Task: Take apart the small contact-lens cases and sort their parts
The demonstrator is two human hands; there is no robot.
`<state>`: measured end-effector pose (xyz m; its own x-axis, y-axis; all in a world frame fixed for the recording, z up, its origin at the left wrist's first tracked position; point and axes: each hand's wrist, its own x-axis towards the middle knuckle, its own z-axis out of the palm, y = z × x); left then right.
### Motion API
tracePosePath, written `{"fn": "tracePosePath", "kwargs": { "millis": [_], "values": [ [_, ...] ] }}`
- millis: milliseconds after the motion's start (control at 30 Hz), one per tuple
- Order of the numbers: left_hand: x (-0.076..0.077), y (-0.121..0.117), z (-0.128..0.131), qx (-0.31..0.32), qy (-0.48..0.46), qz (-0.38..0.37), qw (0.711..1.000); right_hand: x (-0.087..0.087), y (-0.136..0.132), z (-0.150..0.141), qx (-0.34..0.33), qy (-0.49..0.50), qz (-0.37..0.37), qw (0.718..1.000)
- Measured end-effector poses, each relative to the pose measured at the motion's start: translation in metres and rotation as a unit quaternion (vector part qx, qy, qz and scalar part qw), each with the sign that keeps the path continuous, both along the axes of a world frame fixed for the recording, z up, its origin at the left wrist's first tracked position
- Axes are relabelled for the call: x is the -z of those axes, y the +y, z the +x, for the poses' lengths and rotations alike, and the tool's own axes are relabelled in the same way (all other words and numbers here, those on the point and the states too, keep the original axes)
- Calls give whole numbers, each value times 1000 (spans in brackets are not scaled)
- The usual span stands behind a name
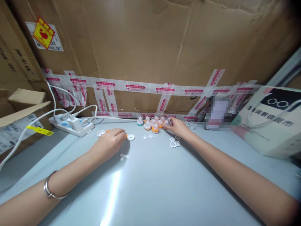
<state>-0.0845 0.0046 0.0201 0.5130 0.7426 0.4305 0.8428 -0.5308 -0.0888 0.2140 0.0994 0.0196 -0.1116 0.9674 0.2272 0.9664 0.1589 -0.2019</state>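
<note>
My left hand (111, 141) is on the left of the table, fingers together over an orange ring (126, 136) that shows at its fingertips. White rings lie on either side, one (101, 133) behind the wrist side and one (131, 137) by the fingertips. My right hand (177, 127) pinches a small clear-domed piece (166, 122) at the right edge of a cluster of similar orange-based pieces (155, 128). A teal-based clear piece (140, 121) stands at the cluster's left. White spoked parts (173, 143) lie below my right wrist.
Small white discs (121, 155) and two white stemmed parts (148, 137) lie on the table (150, 188). A power strip (75, 125) with cables and an open carton (25, 116) are left. A large taped carton (141, 47) stands behind; a paper bag (270, 125) stands right.
</note>
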Motion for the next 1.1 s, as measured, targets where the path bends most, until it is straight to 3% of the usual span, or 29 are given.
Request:
{"fn": "tracePosePath", "kwargs": {
  "millis": [167, 267, 333, 467, 600, 767, 1100],
  "values": [
    [0, -3, 0, 14, -14, -2, 1000, -4, -3, -1, -2, 30, 24, 999],
    [-2, -7, 4, 37, -46, 6, 998, -19, -24, -2, -30, 99, 23, 994],
    [-3, -14, 10, 65, -81, -3, 995, -28, -46, -7, -76, 162, -21, 984],
    [-3, -35, 28, 104, -171, -87, 976, -27, -99, -25, -175, 235, -149, 944],
    [3, -53, 46, 111, -218, -208, 947, -11, -130, -40, -211, 246, -177, 929],
    [13, -56, 56, 110, -232, -280, 925, -3, -136, -46, -234, 251, -142, 929],
    [17, -42, 79, 99, -266, -304, 909, 15, -131, -41, -194, 327, -135, 915]
  ]
}}
